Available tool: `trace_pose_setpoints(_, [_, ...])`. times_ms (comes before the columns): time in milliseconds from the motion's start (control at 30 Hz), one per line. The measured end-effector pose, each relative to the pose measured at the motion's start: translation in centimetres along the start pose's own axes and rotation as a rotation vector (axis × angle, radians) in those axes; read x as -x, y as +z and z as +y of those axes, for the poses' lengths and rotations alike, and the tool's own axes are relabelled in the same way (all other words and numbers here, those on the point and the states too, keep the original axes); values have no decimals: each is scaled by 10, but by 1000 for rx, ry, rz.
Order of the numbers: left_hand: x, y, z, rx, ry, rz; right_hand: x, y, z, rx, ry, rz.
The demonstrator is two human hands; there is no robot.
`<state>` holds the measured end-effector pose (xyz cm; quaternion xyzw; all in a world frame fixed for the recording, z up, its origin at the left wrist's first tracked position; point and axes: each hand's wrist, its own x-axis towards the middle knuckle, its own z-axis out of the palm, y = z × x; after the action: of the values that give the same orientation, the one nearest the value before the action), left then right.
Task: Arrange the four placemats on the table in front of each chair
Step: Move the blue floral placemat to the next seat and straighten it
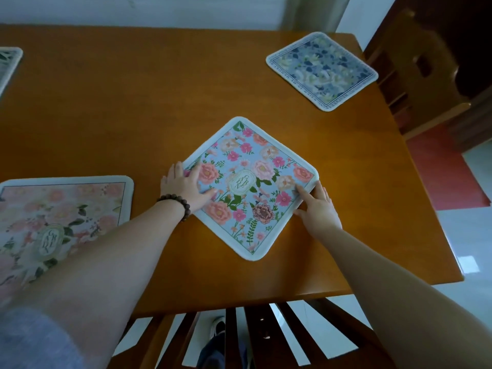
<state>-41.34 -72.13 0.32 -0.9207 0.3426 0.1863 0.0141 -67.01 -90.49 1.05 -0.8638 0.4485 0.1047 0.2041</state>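
A blue floral placemat (250, 187) lies turned like a diamond on the wooden table (133, 115), near its front edge. My left hand (186, 187), with a bead bracelet at the wrist, presses flat on the mat's left corner. At the mat's right corner, my right hand (318, 206) rests with its fingers on the edge. A pink floral placemat (61, 222) lies at the near left, partly under my left forearm. At the far right lies a dark blue floral placemat (322, 70). A fourth placemat (8, 65) shows only its corner at the far left edge.
A slatted wooden chair back (266, 336) stands right below me at the table's front edge. Another wooden chair (415, 70) stands at the table's right side. My shoe shows on the white floor (474, 235) under the near chair.
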Motion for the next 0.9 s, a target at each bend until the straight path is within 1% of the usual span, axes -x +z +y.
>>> trace_pose_setpoints(133, [28,10,5,26,-1,-19,12,1,6,-60,47,9])
trace_pose_setpoints(333, [87,29,19,68,-1,10,36,9,20,-120,-2,-67])
trace_pose_setpoints(400, [109,37,23,76,17,83,41,11,23,-90,-18,-81])
trace_pose_setpoints(500, [132,46,26,87,51,239,46,10,27,-62,-39,-65])
trace_pose_setpoints(567, [136,47,28,126,29,286,48,9,29,-56,-48,-45])
trace_pose_setpoints(633, [133,46,29,151,-27,240,49,8,32,-59,-43,-36])
trace_pose_setpoints(700, [126,45,31,162,-76,104,51,8,34,-63,-37,-34])
trace_pose_setpoints(767, [119,45,36,145,-87,-17,52,9,33,-48,-42,-47])
trace_pose_setpoints(900, [119,47,46,144,-65,-97,57,18,26,-16,-53,-106])
